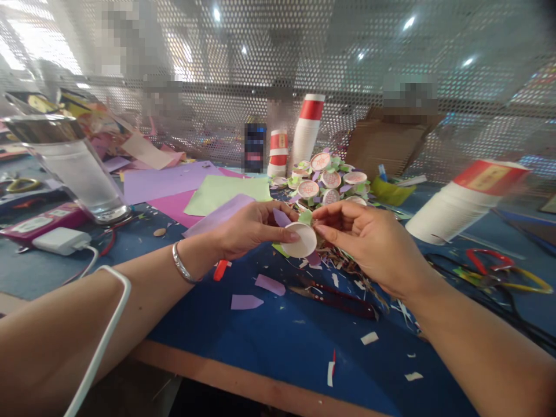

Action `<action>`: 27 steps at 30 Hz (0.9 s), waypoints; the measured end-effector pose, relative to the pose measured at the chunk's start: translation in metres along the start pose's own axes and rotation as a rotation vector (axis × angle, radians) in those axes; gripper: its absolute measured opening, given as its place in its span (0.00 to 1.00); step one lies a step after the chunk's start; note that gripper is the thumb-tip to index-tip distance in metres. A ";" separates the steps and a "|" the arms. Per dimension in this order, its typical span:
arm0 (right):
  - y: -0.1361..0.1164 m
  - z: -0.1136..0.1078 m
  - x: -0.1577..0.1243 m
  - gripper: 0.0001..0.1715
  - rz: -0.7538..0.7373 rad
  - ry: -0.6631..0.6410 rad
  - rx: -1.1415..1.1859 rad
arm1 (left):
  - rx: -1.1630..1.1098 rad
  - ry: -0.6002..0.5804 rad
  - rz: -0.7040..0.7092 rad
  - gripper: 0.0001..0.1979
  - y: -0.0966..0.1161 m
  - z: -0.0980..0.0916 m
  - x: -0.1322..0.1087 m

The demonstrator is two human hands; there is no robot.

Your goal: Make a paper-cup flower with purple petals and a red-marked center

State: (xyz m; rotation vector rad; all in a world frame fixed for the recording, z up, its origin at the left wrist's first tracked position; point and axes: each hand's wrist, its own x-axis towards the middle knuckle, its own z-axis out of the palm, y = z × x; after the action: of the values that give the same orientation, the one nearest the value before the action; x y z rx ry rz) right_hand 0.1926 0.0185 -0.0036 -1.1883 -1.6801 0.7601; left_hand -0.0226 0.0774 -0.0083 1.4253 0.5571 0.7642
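Between my two hands is a white paper disc (304, 242), like a cup bottom, with green and purple paper petals around its rim. My left hand (256, 229) is closed on its left side, the thumb lying on the disc's face. At the upper right, my right hand (362, 237) pinches the rim beside a green petal (306, 217). Two loose purple paper petals (270, 284) lie on the blue table below my hands. Near them rests a dark-handled cutting tool (343, 301), blurred in part. Behind my hands is a heap of finished-looking paper flowers (332, 180).
Stacked paper cups (460, 202) lean at the right, with another cup stack (308, 130) behind. Red and yellow scissors (499, 266) lie right. A water glass (87, 168), a white charger (63, 239) and coloured paper sheets (169, 184) occupy the left. A perforated metal screen (278, 52) stands behind.
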 end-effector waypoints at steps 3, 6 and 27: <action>-0.001 0.001 0.000 0.15 -0.015 0.033 -0.040 | 0.006 0.017 -0.020 0.13 -0.002 0.001 0.000; -0.002 0.002 -0.001 0.15 -0.047 0.059 -0.111 | 0.004 0.050 -0.063 0.13 -0.004 0.002 0.000; -0.005 0.006 -0.004 0.21 -0.080 0.094 -0.160 | -0.188 0.158 -0.190 0.15 0.002 0.008 -0.001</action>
State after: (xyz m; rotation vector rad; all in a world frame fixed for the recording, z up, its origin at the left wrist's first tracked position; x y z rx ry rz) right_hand 0.1852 0.0135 -0.0029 -1.2394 -1.7236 0.5205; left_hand -0.0182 0.0714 -0.0060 1.1284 0.7124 0.7596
